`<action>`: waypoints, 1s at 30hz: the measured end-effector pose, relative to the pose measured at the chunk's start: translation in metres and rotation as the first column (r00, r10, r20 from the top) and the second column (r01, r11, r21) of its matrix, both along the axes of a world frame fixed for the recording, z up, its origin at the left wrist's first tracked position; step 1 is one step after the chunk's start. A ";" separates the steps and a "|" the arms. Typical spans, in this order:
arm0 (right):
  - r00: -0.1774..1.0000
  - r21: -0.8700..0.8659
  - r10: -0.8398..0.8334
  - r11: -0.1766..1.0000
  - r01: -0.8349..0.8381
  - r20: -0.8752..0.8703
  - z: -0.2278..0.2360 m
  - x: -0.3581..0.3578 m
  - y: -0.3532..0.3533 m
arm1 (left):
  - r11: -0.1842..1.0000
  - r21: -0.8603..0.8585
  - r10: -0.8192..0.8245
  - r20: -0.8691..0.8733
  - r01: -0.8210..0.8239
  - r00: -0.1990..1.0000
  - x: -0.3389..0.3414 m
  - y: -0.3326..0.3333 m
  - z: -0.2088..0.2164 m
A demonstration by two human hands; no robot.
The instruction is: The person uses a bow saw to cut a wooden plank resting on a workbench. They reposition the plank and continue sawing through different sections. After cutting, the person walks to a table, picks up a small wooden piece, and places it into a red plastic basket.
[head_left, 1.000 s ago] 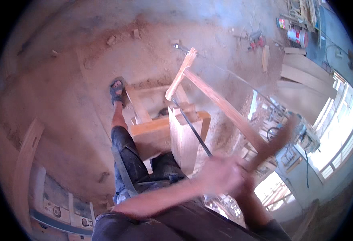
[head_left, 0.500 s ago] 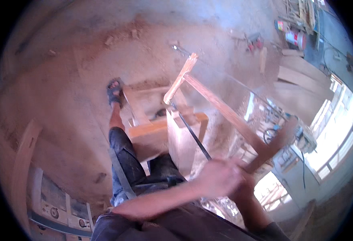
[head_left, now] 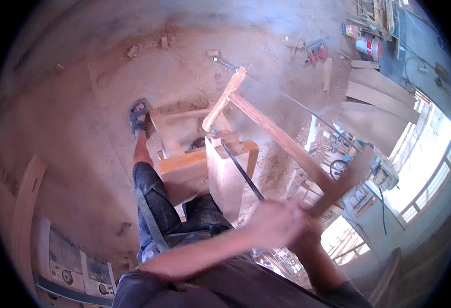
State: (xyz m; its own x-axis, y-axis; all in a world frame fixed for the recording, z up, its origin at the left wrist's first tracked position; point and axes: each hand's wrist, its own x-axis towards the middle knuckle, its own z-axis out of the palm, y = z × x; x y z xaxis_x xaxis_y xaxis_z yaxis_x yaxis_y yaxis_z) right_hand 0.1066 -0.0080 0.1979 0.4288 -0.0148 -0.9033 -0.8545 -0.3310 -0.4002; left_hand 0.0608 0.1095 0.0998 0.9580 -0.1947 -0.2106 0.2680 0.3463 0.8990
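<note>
A wooden frame saw [head_left: 282, 137] slants across the middle, its narrow dark blade [head_left: 243, 172] meeting the top of an upright pale wood board [head_left: 221, 179]. My left hand [head_left: 276, 223] is closed at the near end of the blade, slightly blurred. Pressed up beside it, my right hand [head_left: 307, 237] is closed around the lower part of the saw's near arm. My left hand partly covers its fingers. The board stands in front of my legs, against a wooden piece with an orange-brown edge [head_left: 184, 162].
My sandalled foot [head_left: 139, 114] is beside a low wooden frame [head_left: 166, 133]. Machinery [head_left: 382, 172] and wood scraps lie to the right. Farther off are flat boards [head_left: 379, 97], a white bucket [head_left: 369, 47] and a red tool [head_left: 315, 52]. A long plank [head_left: 27, 200] lies at left.
The whole view has shifted a little, so everything appears slightly farther left. Both hands keep their hold on the saw, and its place against the board looks nearly the same.
</note>
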 end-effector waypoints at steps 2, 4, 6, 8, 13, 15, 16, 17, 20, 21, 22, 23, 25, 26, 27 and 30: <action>0.979 0.010 0.195 0.981 -0.196 0.063 0.033 -0.015 -0.029 | 0.993 -0.069 0.093 0.007 -0.093 0.996 -0.007 0.002 0.020; 0.853 -0.102 0.399 0.916 -0.388 0.337 -0.038 -0.018 -0.056 | 0.998 0.008 -0.064 -0.034 0.065 0.997 -0.003 -0.014 -0.025; 0.996 0.043 0.027 0.999 -0.031 0.090 -0.119 0.009 -0.007 | 0.994 -0.078 0.063 -0.127 -0.074 0.990 -0.003 -0.043 -0.120; 0.987 0.016 -0.158 0.987 0.158 0.007 -0.174 0.025 0.016 | 0.954 -0.209 0.162 -0.241 -0.214 0.957 0.005 -0.023 -0.157; 0.971 -0.001 -0.236 0.972 0.236 -0.018 -0.084 0.013 0.019 | 0.994 -0.106 -0.011 -0.162 -0.006 0.987 0.000 -0.001 -0.067; 0.759 -0.170 0.587 0.809 -0.563 0.281 -0.009 0.009 0.012 | 0.994 -0.042 -0.103 -0.151 0.098 0.983 0.004 0.017 0.014; 0.625 -0.230 0.708 0.701 -0.674 0.328 0.007 0.005 0.008 | 0.996 -0.039 -0.085 -0.128 0.080 0.988 -0.001 0.011 0.014; 0.863 -0.107 0.436 0.900 -0.423 0.254 0.002 -0.001 0.009 | 0.997 -0.038 -0.064 -0.107 0.060 0.992 -0.005 0.004 0.010; 0.991 -0.049 -0.121 0.991 0.124 0.056 -0.092 0.007 0.015 | 0.967 0.064 -0.240 -0.108 0.248 0.965 0.006 -0.017 -0.090; 0.984 -0.132 -0.178 0.975 0.179 0.019 -0.135 0.014 0.022 | 0.934 -0.238 0.161 -0.389 -0.268 0.907 0.002 -0.022 -0.112; 0.991 0.070 -0.112 0.991 0.117 -0.076 -0.171 0.027 0.003 | 0.968 -0.201 0.073 -0.342 -0.149 0.937 0.007 -0.030 -0.168; 0.994 0.117 -0.091 0.988 0.098 -0.067 -0.185 0.034 0.000 | 0.969 -0.193 0.082 -0.326 -0.152 0.942 0.007 -0.032 -0.174; 0.994 0.025 -0.104 0.994 0.104 0.028 -0.187 0.029 0.008 | 0.974 -0.174 0.094 -0.265 -0.143 0.960 0.011 -0.023 -0.174; 0.985 -0.114 -0.131 0.983 0.143 0.109 -0.171 0.016 0.018 | 0.943 -0.256 0.146 -0.261 -0.214 0.954 0.002 -0.031 -0.152; 0.978 -0.042 -0.195 0.979 0.198 0.071 -0.133 0.012 0.024 | 0.894 -0.331 0.214 -0.272 -0.300 0.938 -0.006 -0.041 -0.121; 0.985 -0.029 0.016 1.000 -0.011 0.169 -0.038 0.002 0.033 | 0.989 -0.120 0.063 -0.152 -0.082 0.986 -0.009 -0.008 -0.015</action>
State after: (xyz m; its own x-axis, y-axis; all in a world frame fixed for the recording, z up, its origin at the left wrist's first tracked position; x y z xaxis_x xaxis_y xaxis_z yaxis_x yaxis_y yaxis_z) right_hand 0.1083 0.0245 0.1603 0.5761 -0.0319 -0.8168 -0.7705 -0.3549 -0.5296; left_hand 0.0519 0.1016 0.0847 0.9306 -0.1599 -0.3292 0.3648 0.4771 0.7996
